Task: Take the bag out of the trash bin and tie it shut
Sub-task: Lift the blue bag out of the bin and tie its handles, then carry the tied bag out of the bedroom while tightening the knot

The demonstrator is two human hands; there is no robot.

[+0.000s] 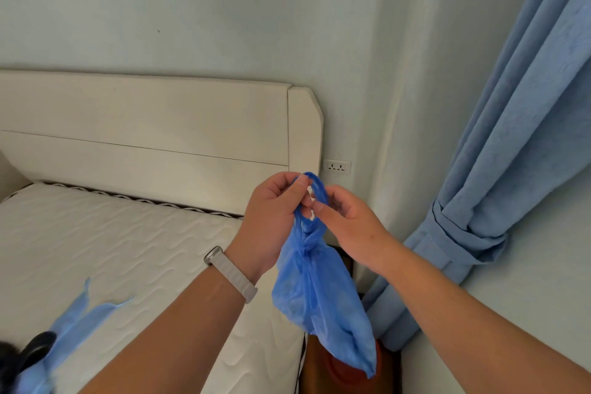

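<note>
Above the bed's (134,233) corner, both hands' fingers (302,184) pinch the blue bag's (319,294) twisted handle loops, left hand (271,217) and right hand (348,221) touching. The thin, crinkled bag hangs knotted, clear of the red bin (345,371) below.

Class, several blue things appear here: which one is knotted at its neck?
The blue plastic bag held up by both hands; the curtain hangs by the wall, and the pale blue plastic lies flat on the mattress.
</note>
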